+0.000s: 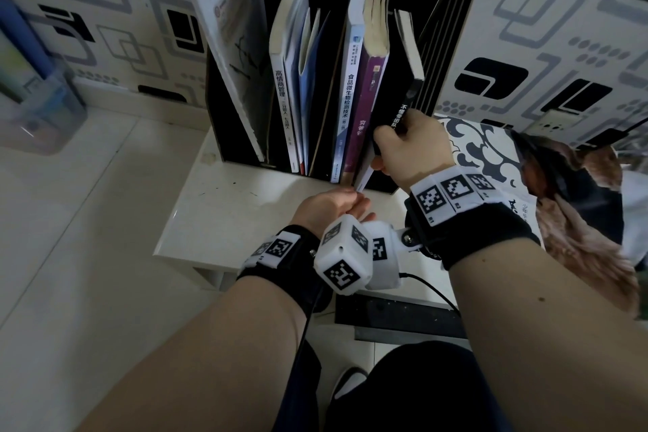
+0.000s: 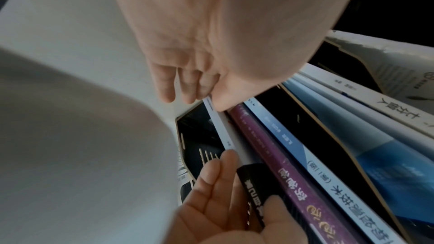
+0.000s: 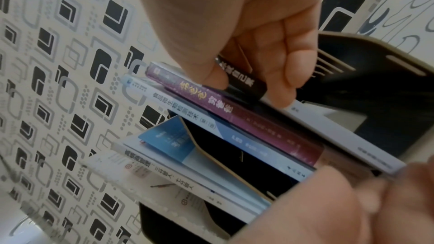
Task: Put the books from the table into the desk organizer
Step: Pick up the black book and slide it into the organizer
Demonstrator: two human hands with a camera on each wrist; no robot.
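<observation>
A black desk organizer (image 1: 224, 123) stands on the white table (image 1: 217, 221) with several books upright in its slots. My right hand (image 1: 403, 147) grips a black book (image 1: 413, 95) by its spine, thumb on one side and fingers on the other, in the rightmost slot. The book leans beside a purple book (image 1: 368, 88). In the right wrist view the right hand (image 3: 246, 84) pinches the black book (image 3: 256, 88). My left hand (image 2: 206, 97) pinches the lower end of a thin white book (image 2: 223, 131) between the purple and black ones. Head view: left hand (image 1: 347, 202), white book (image 1: 364, 174).
A black-and-white patterned item (image 1: 484, 151) lies on the table right of the organizer, with a brown furry thing (image 1: 578, 221) beside it. A clear plastic container (image 1: 38, 109) stands far left. The table's front edge (image 1: 182, 252) is near my wrists. A patterned wall is behind.
</observation>
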